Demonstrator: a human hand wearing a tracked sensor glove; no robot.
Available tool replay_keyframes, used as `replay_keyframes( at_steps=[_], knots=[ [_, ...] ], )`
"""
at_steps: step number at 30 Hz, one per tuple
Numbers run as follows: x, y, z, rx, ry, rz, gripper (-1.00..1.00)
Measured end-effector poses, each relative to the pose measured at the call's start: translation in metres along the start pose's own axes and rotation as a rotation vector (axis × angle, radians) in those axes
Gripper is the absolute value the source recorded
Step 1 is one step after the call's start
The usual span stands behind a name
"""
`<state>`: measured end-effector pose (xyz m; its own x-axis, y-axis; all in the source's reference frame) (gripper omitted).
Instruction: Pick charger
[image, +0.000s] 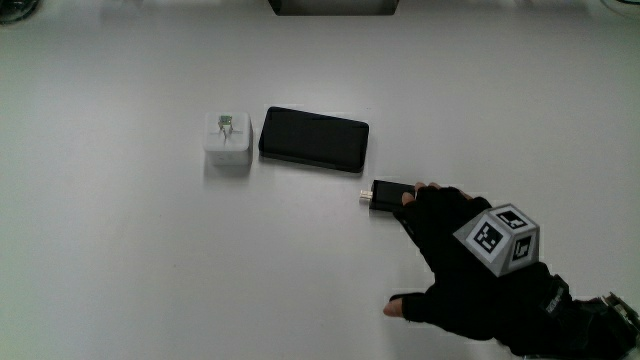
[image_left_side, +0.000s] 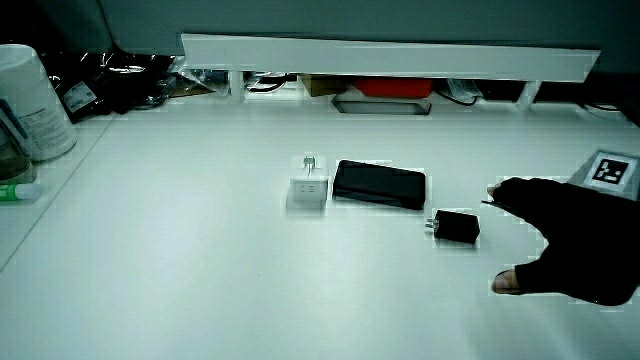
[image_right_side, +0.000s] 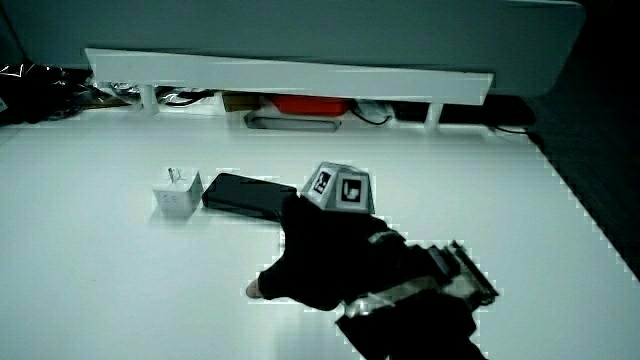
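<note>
Grip: hand (image: 470, 262) spread wide, nothing held, fingertips at the black charger (image: 388, 195). Table (image: 120, 270): bare white, slick-looking. Phone (image: 314, 138): flat, just beside the black charger, nearer the table's partition edge. White charger (image: 227, 138): beside the phone, prongs up. Risks: closing fingers could skid the small block or nudge the phone; two chargers, so wrong pick possible.
</note>
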<state>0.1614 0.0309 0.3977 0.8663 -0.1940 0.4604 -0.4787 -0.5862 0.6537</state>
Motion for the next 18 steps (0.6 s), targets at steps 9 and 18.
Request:
replay_keyframes(
  at_steps=[9, 18],
  knots=[
    [0.015, 0.031, 0.016, -0.016, 0.059, -0.056, 0.00],
    [0.031, 0.066, 0.021, -0.033, 0.106, -0.098, 0.00]
  ],
)
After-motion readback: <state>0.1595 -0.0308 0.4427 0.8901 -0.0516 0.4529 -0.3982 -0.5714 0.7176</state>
